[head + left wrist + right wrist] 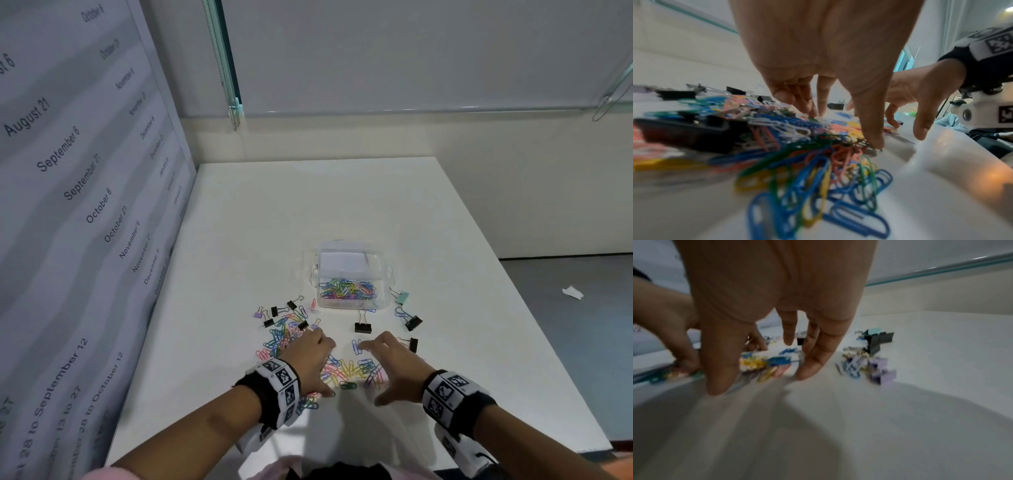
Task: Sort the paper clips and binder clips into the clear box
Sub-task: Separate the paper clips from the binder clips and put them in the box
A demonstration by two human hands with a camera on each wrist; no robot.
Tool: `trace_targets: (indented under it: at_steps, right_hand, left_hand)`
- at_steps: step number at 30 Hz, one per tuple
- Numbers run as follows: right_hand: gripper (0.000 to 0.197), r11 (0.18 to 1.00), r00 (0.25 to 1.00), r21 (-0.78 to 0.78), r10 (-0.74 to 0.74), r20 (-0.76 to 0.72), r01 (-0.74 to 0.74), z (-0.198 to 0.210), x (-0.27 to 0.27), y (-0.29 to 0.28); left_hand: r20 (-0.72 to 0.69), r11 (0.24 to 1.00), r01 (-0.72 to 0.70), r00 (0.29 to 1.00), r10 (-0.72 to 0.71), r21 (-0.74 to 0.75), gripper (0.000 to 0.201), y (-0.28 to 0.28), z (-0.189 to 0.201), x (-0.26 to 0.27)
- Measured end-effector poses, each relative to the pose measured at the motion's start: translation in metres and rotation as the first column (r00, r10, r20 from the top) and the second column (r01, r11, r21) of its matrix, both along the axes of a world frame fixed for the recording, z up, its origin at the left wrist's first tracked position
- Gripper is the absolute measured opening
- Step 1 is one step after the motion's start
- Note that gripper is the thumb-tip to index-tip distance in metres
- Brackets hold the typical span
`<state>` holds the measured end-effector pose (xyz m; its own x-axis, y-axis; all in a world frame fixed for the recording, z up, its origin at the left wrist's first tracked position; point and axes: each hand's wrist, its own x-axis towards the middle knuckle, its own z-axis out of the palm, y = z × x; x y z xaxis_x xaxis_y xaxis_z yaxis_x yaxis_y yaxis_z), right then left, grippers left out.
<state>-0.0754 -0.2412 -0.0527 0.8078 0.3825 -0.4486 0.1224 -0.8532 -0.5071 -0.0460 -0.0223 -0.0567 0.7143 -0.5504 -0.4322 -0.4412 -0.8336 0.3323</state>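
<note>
A loose heap of coloured wire paper clips (346, 371) is cupped on the white desk (342, 205) between the left hand (310, 359) and right hand (394, 363), each grip spread, nothing held. The clear plastic box (349, 274), part-filled, sits at twelve o'clock. Scooping seems next; black binder clips (362, 327) remain scattered.

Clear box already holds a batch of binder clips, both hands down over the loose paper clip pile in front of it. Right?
Not quite. The head view shows the clear box holding coloured paper clips, not binder clips; the binder clips still lie on the table around it. The rest holds: the left hand and right hand are both down over the loose paper clip pile.
</note>
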Motion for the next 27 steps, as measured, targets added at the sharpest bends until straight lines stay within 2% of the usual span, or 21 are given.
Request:
trace_targets:
  at_steps: [2,5,10,14,17,22,27]
  right_hand:
    - [0.098,1.0,1.0,-0.003,-0.022,0.018,0.022,-0.005,-0.005,0.004]
    - [0.087,0.997,0.997,0.047,-0.068,0.03,0.067,-0.016,-0.007,0.015]
    - [0.037,0.989,0.989,0.091,-0.122,0.083,0.114,-0.02,-0.004,0.025]
    - [0.007,0.989,0.989,0.083,-0.126,0.082,0.12,-0.011,0.002,0.022]
    - [0.012,0.983,0.982,0.076,-0.173,0.079,0.167,-0.001,0.011,0.018]
    - [0.017,0.946,0.948,0.121,-0.31,0.073,0.3,0.017,0.036,0.012]
    - [0.011,0.921,0.909,0.183,-0.376,0.182,0.344,0.045,0.079,0.012]
  left_hand:
    - [0.013,1.0,-0.019,1.0,0.019,-0.014,0.084,-0.008,-0.001,-0.004]
    - [0.036,0.998,-0.015,0.999,0.017,-0.056,0.073,-0.021,-0.004,-0.009]
    - [-0.03,0.99,-0.054,0.998,0.05,-0.128,0.043,-0.03,-0.006,-0.014]
    - [-0.038,0.99,-0.06,0.998,0.056,-0.13,0.024,-0.025,-0.006,-0.009]
    - [-0.026,0.987,-0.09,0.996,0.087,-0.137,0.023,-0.021,-0.004,-0.003]
    - [-0.123,0.927,-0.296,0.954,0.273,-0.231,0.023,-0.014,0.004,0.009]
    - [-0.196,0.863,-0.42,0.905,0.378,-0.279,0.014,-0.01,0.013,0.024]
